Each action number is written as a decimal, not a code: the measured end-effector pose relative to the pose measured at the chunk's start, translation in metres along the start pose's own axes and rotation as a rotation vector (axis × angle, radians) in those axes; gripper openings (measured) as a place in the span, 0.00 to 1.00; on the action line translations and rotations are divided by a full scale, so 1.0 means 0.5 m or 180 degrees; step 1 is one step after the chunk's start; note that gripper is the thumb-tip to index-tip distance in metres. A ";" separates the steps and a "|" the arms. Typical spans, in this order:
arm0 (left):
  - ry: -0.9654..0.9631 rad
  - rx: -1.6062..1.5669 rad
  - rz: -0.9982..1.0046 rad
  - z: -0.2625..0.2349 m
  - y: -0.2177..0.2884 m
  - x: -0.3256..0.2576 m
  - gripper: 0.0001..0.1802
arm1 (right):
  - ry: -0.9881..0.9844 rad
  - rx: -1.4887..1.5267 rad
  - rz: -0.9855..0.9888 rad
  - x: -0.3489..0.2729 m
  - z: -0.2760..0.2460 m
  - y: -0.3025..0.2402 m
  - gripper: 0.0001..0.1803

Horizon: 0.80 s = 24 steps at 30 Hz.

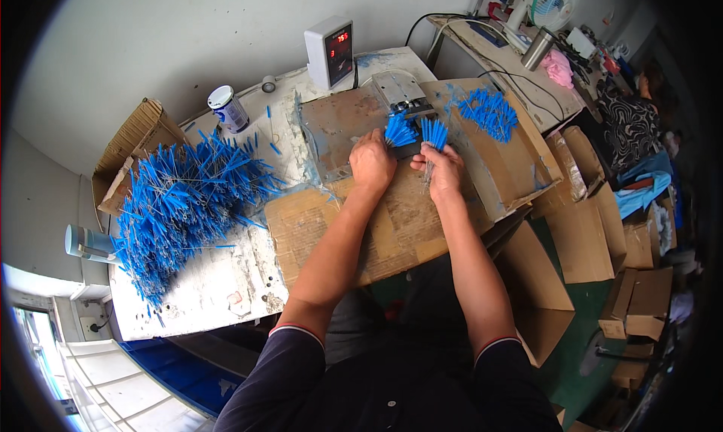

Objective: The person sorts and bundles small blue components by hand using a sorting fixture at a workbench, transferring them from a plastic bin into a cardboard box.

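My left hand (371, 161) is closed around a fanned bunch of blue-tipped wire pieces (400, 130), close to a small metal machine (398, 92). Just to its right, my right hand (444, 170) pinches a second bundle of wire pieces (434, 134), blue ends up and thin bare wires hanging below the fingers. A big tangled heap of the same blue-tipped wire pieces (184, 206) covers the left of the table. On a cardboard sheet to the right lies a smaller pile of them (489, 114).
A white box with a red digital display (330, 52) stands behind the machine. A white tub (227, 108) and an open carton (139, 150) are at the left. Cardboard (354, 229) covers the table's front edge. At right are a fan (553, 3), a steel flask (538, 50), cartons (580, 236) and another person (629, 123).
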<state>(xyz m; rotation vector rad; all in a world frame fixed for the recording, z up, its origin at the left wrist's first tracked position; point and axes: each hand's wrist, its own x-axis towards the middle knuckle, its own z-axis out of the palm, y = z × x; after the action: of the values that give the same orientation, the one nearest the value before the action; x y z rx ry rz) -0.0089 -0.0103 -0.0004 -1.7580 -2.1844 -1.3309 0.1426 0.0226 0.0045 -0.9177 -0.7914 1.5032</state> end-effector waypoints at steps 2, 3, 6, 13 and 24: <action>0.0043 0.0067 -0.0021 0.006 -0.009 -0.002 0.11 | -0.0020 -0.0039 0.0097 -0.003 0.007 0.000 0.06; 0.0080 0.0114 -0.0034 0.007 -0.004 0.000 0.10 | -0.0023 -0.0087 0.0179 -0.001 0.003 -0.001 0.06; 0.0074 0.0115 -0.0376 0.003 0.006 -0.002 0.10 | -0.0084 -0.0377 0.0197 0.006 -0.004 -0.007 0.07; 0.0200 -0.0387 -0.0980 -0.021 0.012 0.005 0.08 | 0.0142 -0.1128 0.0234 0.032 0.026 -0.010 0.07; 0.0325 -0.0479 -0.0841 -0.012 0.005 0.004 0.09 | 0.0512 -0.1077 -0.0021 0.044 0.050 0.010 0.06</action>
<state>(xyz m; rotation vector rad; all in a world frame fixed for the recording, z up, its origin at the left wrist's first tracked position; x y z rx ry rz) -0.0105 -0.0128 0.0058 -1.4425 -2.3800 -1.6402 0.1171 0.0441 0.0091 -1.2689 -0.9451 1.2916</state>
